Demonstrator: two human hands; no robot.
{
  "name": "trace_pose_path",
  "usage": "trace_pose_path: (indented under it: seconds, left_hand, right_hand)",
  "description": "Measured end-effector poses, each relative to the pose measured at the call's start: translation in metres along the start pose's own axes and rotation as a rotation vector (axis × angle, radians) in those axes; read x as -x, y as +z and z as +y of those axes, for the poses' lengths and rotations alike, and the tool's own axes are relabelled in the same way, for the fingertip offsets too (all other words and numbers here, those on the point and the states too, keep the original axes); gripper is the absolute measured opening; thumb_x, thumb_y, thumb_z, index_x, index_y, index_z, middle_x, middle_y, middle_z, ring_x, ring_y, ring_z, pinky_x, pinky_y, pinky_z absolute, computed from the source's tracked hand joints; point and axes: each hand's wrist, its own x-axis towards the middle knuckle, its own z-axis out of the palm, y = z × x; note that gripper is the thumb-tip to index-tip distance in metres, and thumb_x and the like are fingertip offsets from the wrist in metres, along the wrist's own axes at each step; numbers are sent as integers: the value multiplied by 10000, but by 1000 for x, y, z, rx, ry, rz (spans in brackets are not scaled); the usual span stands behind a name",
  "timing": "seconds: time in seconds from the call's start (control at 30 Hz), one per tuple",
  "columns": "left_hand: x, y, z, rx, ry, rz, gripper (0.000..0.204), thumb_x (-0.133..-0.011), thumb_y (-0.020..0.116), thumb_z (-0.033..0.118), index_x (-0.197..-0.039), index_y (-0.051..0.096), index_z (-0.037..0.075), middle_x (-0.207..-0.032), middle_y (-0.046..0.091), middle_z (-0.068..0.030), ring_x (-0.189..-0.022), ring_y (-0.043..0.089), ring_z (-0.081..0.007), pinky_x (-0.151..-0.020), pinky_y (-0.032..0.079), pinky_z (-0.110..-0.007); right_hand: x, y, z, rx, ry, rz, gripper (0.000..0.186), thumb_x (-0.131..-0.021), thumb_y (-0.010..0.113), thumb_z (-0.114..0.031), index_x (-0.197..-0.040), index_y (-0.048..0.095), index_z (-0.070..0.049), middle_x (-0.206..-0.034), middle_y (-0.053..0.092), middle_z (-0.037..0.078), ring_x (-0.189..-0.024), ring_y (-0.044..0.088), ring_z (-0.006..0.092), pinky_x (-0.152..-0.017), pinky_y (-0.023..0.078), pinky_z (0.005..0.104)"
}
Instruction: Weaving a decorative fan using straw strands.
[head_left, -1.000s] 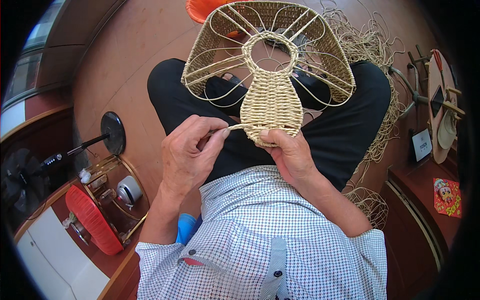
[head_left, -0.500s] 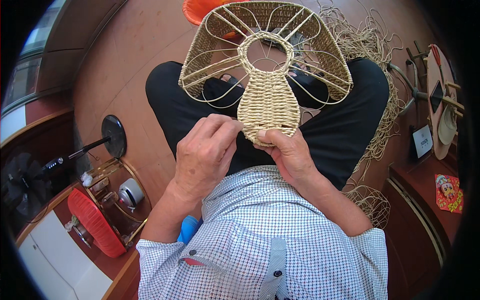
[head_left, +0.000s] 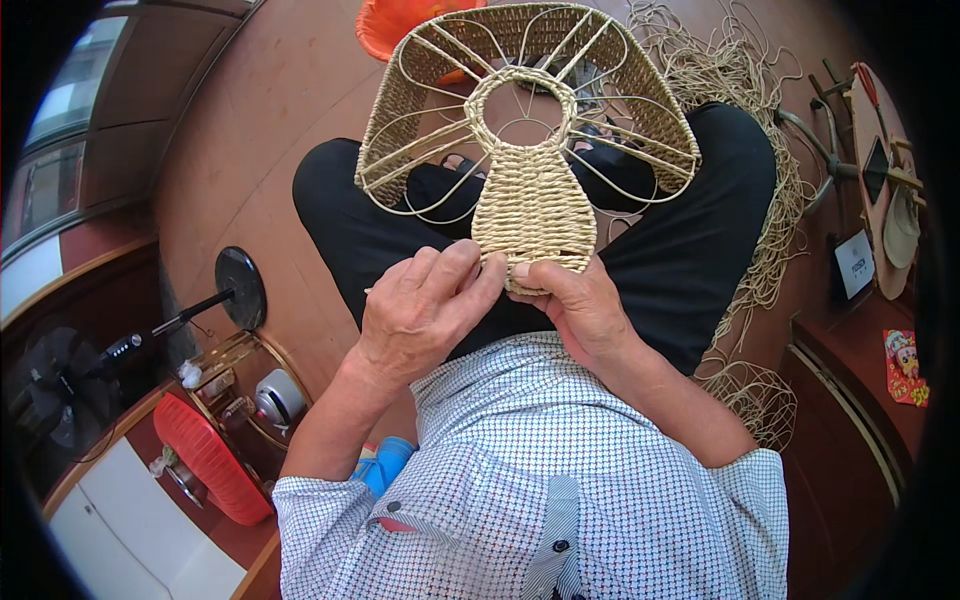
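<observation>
Head view: left hand (head_left: 425, 310) and right hand (head_left: 580, 310) both pinched on half-woven wire basket frame (head_left: 530, 190).

The lampshade frame (head_left: 527, 130) is thin bare wire, pale and smooth, with a faint metallic sheen. Its woven panel (head_left: 533, 215) and rim band are twisted straw-coloured cord — matt, ribbed and rough-looking. The loose cord (head_left: 735, 80) heaped on the floor has the same dry, fibrous look. The floor (head_left: 260, 130) is smooth reddish-brown with a soft gloss. The trousers (head_left: 690, 250) are matt black cloth; the shirt (head_left: 560, 480) is light checked woven cloth — matt.
</observation>
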Motion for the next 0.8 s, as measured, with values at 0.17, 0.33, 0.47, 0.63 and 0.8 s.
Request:
trace_pose_path:
  seconds: [0.17, 0.33, 0.47, 0.63, 0.8]
  left_hand:
    - [-5, -3, 2, 0, 14, -46, 424, -772, 780, 36, -1190, 767, 106, -1045, 618, -12, -763, 619, -153, -643, 523, -298]
    - [-16, -6, 5, 178, -109, -92, 328, -807, 763, -20, -1123, 732, 58, -1027, 662, -61, -870, 667, -250, -754, 553, -359]
    - [-20, -7, 10, 275, -225, -65, 272, -820, 764, -47, -1068, 716, 52, -1014, 685, -92, -910, 680, -283, -781, 560, -391]
    - [-18, 0, 20, 315, -328, -19, 212, -862, 761, -48, -1044, 710, 49, -1005, 684, -99, -923, 682, -282, -786, 557, -394]
    - [-25, 3, 16, 375, -353, -26, 202, -869, 757, -53, -1042, 720, 45, -994, 681, -96, -923, 684, -282, -788, 559, -389]
  right_hand:
    - [0, 0, 0, -19, 4, 10, 431, -903, 731, -40, -1319, 627, 4, -1196, 738, 95, -1040, 737, 180, -898, 625, 344]
    - [1, 0, -1, -13, 17, 21, 444, -903, 739, -39, -1328, 619, 2, -1206, 736, 98, -1042, 736, 178, -893, 630, 342]
    - [2, -1, 0, -12, 18, 5, 472, -917, 747, -48, -1362, 595, -5, -1238, 724, 98, -1077, 730, 178, -910, 629, 346]
    - [7, -3, -1, -15, 51, -7, 489, -935, 756, -62, -1385, 574, -4, -1272, 711, 103, -1113, 721, 183, -946, 622, 351]
    - [2, -7, 1, -31, 25, -18, 508, -944, 761, -64, -1403, 556, 13, -1300, 701, 115, -1129, 720, 195, -986, 617, 360]
